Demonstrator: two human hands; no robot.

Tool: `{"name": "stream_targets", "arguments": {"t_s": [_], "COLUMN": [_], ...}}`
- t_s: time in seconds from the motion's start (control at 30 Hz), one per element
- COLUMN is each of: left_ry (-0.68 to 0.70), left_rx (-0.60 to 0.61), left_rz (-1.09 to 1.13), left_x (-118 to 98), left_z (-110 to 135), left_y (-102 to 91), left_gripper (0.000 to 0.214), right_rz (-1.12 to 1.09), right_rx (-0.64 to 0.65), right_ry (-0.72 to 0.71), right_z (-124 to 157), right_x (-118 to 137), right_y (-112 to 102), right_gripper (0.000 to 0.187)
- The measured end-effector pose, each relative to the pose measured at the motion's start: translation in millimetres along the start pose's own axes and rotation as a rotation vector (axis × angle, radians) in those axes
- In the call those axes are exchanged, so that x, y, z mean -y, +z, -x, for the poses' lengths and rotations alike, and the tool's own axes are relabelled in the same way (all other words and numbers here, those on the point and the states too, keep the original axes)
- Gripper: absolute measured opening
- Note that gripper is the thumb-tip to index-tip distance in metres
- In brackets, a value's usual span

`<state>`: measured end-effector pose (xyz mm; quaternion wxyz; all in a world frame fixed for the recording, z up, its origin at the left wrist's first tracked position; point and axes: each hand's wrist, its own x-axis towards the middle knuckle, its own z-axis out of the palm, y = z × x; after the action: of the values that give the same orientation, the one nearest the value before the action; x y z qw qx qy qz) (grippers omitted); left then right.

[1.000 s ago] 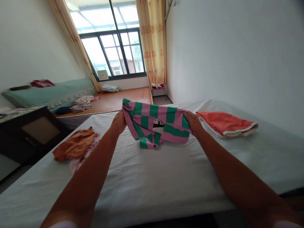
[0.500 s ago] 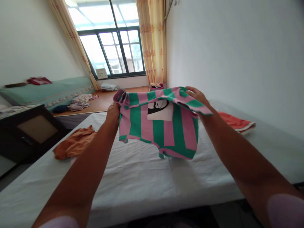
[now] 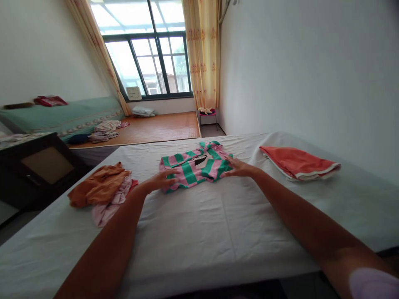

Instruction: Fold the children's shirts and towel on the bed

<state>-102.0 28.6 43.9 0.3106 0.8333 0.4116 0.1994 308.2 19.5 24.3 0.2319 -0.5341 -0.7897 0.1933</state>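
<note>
A pink-and-green striped shirt with a black-and-white picture print lies crumpled on the white bed sheet. At its left end is my left hand, fingers stretched out over the fabric. My right hand rests by the right end, thumb and fingers apart, touching or just beside the cloth. Neither hand grips the shirt.
To the left lies a pile with an orange-brown garment over a pink one. A folded orange-red garment with white trim is at the right. Beyond stand a dark cabinet, a mat-topped bed and a stool.
The striped shirt, held up spread between both hands before, has come down onto the bed. Both hands have lowered and let go of it.
</note>
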Motion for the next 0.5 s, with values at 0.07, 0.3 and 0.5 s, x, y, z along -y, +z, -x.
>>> {"name": "stream_targets", "arguments": {"t_s": [0.07, 0.3, 0.5], "left_ry": [0.106, 0.026, 0.013], "left_rx": [0.15, -0.094, 0.264], "left_rz": [-0.184, -0.422, -0.059], "left_x": [-3, 6, -13], "left_z": [5, 4, 28], "left_y": [4.0, 1.2, -39.3], "left_gripper": [0.055, 0.03, 0.027], "right_rz": [0.05, -0.12, -0.503], "right_rx": [-0.056, 0.015, 0.543], "right_ry": [0.076, 0.047, -0.128], "right_z": [-3, 4, 47], "right_x": [-3, -8, 11], "right_y": [16, -4, -61], "right_gripper": [0.089, 0.032, 0.042]}}
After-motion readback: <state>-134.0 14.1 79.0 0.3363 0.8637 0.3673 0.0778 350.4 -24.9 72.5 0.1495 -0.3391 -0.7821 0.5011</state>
